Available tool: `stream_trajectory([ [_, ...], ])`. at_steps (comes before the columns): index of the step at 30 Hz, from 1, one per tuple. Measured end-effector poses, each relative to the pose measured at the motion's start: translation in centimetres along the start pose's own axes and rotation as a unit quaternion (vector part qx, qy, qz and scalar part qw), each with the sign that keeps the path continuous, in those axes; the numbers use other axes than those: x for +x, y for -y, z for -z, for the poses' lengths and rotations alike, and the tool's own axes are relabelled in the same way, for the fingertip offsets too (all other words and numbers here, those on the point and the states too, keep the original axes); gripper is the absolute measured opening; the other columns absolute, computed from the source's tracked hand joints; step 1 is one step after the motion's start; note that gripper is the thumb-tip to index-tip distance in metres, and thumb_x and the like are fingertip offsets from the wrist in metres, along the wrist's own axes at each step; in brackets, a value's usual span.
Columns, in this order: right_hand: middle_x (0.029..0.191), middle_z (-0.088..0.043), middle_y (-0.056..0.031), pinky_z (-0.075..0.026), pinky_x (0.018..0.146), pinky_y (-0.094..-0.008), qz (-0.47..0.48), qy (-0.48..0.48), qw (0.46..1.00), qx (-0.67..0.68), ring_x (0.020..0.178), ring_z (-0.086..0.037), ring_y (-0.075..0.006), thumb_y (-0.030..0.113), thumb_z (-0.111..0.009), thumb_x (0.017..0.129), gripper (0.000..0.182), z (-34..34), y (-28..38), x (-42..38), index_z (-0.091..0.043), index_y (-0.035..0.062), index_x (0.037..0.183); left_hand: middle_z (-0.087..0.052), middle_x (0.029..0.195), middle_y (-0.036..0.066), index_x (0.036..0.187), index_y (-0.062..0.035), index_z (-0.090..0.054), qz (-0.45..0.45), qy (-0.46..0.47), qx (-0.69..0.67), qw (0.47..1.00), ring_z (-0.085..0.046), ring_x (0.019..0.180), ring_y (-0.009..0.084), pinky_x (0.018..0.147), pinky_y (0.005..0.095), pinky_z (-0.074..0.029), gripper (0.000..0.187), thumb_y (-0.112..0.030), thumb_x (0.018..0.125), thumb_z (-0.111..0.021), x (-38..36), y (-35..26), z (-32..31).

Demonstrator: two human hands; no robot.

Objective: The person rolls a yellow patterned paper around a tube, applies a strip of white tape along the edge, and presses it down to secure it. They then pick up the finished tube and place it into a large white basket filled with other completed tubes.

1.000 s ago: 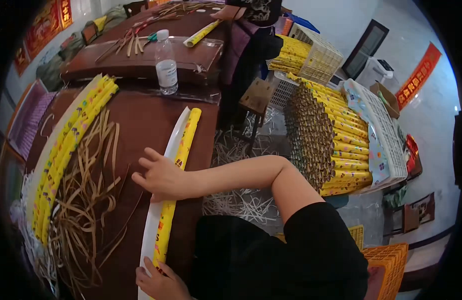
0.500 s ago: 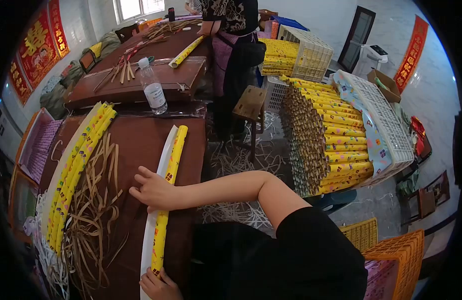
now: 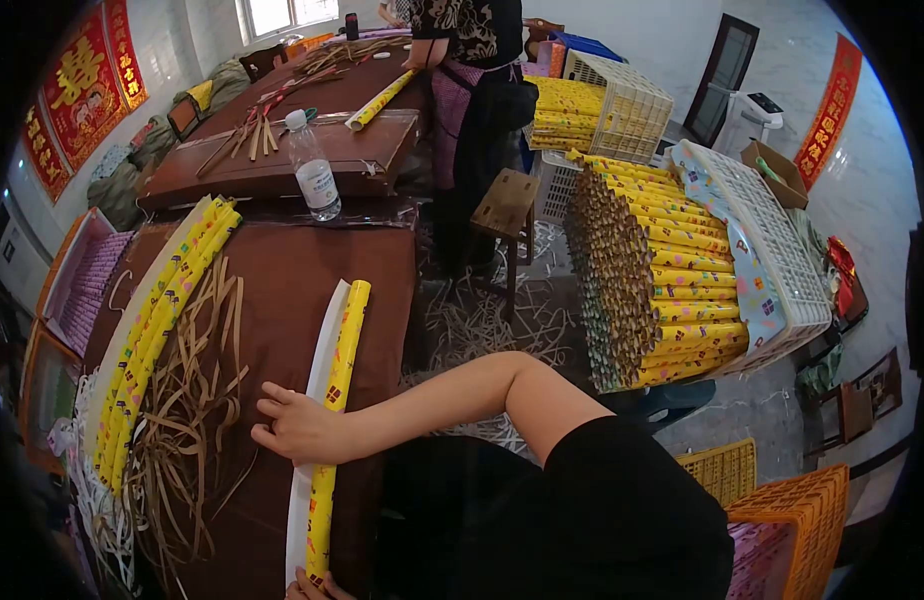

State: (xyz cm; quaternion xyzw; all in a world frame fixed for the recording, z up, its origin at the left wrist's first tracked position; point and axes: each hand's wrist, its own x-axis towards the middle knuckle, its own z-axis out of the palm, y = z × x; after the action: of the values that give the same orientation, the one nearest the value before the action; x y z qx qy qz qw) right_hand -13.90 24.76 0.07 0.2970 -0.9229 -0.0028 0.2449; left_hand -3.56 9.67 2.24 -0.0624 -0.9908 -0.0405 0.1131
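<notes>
We press our right hand (image 3: 300, 428), fingers spread flat, on the yellow roll (image 3: 338, 396) (left hand (image 3: 312, 588) barely visible, grip unclear).

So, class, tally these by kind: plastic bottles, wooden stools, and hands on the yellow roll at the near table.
Plastic bottle: 1
Wooden stool: 1
Hands on the yellow roll: 2, right hand and left hand
Total: 4

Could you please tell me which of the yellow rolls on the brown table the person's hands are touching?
It is the single yellow roll lying on the white strip; the right hand presses on it, unlike the bundle of rolls along the table's far edge.
</notes>
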Motion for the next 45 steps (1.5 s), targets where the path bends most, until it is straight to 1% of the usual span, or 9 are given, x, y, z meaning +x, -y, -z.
stream_trajectory([
  [2,0.062,-0.059,0.0006,-0.02,0.108,-0.0435,0.002,-0.022,1.0,-0.019,0.097,-0.048,-0.0225,0.04,-0.074,0.068,0.058,0.0,0.6,0.1,-0.051,0.0014,0.105,-0.058,0.107,0.019,0.112,0.001,-0.061,-0.002,-0.001,-0.004,1.0,-0.053,0.094,0.0363,0.084,0.0426,-0.045,0.029,-0.019,0.096,-0.047,-0.3,0.4,-0.3],
  [11,0.06,-0.057,0.0018,-0.021,0.108,-0.0425,0.006,-0.028,1.0,-0.011,0.095,-0.047,-0.0206,0.038,-0.072,0.07,0.052,-0.1,0.4,0.0,-0.052,0.0026,0.102,-0.058,0.106,0.018,0.11,0.0015,-0.062,-0.011,-0.008,-0.02,1.0,-0.053,0.093,0.036,0.083,0.0423,-0.046,0.029,-0.019,0.095,-0.048,-0.8,1.6,-1.9],
  [14,0.06,-0.057,0.0021,-0.021,0.107,-0.0425,-0.007,-0.008,1.0,-0.015,0.095,-0.047,-0.0206,0.037,-0.072,0.07,0.05,-0.5,0.7,0.2,-0.052,0.0033,0.101,-0.058,0.105,0.018,0.109,0.0017,-0.062,-0.011,-0.01,-0.025,1.0,-0.053,0.093,0.0359,0.083,0.0422,-0.046,0.028,-0.019,0.095,-0.048,-1.0,1.8,-2.4],
  [23,0.059,-0.056,0.0015,-0.02,0.11,-0.0437,-0.011,-0.008,1.0,0.0,0.094,-0.047,-0.0213,0.037,-0.071,0.07,0.048,-0.7,0.6,0.1,-0.052,0.0037,0.099,-0.058,0.104,0.018,0.108,0.0022,-0.062,-0.019,-0.025,-0.046,0.998,-0.053,0.092,0.0356,0.083,0.042,-0.046,0.028,-0.019,0.094,-0.049,-0.2,1.3,-3.3],
  [25,0.059,-0.056,0.0014,-0.02,0.11,-0.0437,-0.012,-0.007,1.0,-0.002,0.094,-0.047,-0.0215,0.036,-0.07,0.07,0.047,-0.7,0.6,0.2,-0.051,0.0038,0.098,-0.058,0.096,0.019,0.095,0.0067,-0.062,-0.059,-0.022,-0.085,0.994,-0.053,0.092,0.0348,0.081,0.0423,-0.046,0.026,-0.014,0.095,-0.046,0.4,0.6,-3.3],
  [28,0.058,-0.055,0.0012,-0.021,0.109,-0.0439,-0.014,-0.02,1.0,-0.005,0.093,-0.047,-0.0217,0.034,-0.069,0.07,0.043,-1.0,0.7,0.2,-0.051,0.0039,0.096,-0.058,0.095,0.02,0.094,0.0079,-0.062,-0.064,-0.055,-0.108,0.991,-0.053,0.091,0.035,0.082,0.0426,-0.045,0.024,-0.011,0.094,-0.046,0.7,-0.5,-3.8],
  [29,0.058,-0.055,0.0011,-0.021,0.109,-0.044,-0.014,-0.036,0.999,-0.006,0.092,-0.048,-0.0217,0.032,-0.068,0.07,0.041,-1.1,0.6,0.1,-0.05,0.0039,0.094,-0.058,0.095,0.02,0.094,0.0079,-0.062,-0.064,-0.053,-0.109,0.991,-0.053,0.091,0.035,0.082,0.0426,-0.045,0.024,-0.011,0.094,-0.046,0.8,-0.6,-4.0],
  [38,0.058,-0.056,0.0006,-0.021,0.11,-0.0452,-0.009,-0.034,0.999,-0.018,0.093,-0.051,-0.0227,0.024,-0.061,0.076,0.028,-1.5,0.7,0.2,-0.051,0.004,0.093,-0.057,0.1,0.02,0.099,0.0092,-0.059,-0.061,-0.044,-0.083,0.994,-0.053,0.094,0.0347,0.084,0.0418,-0.046,0.023,-0.009,0.093,-0.047,1.1,-0.8,-5.1],
  [45,0.055,-0.052,0.0012,-0.018,0.112,-0.0472,0.002,-0.01,0.999,-0.051,0.096,-0.052,-0.0246,0.022,-0.06,0.077,0.03,-1.1,0.7,0.2,-0.052,0.0033,0.098,-0.058,0.105,0.019,0.103,0.0074,-0.059,-0.066,-0.045,-0.04,0.996,-0.054,0.098,0.0338,0.086,0.041,-0.046,0.025,-0.013,0.096,-0.046,1.1,-0.8,-5.2],
])
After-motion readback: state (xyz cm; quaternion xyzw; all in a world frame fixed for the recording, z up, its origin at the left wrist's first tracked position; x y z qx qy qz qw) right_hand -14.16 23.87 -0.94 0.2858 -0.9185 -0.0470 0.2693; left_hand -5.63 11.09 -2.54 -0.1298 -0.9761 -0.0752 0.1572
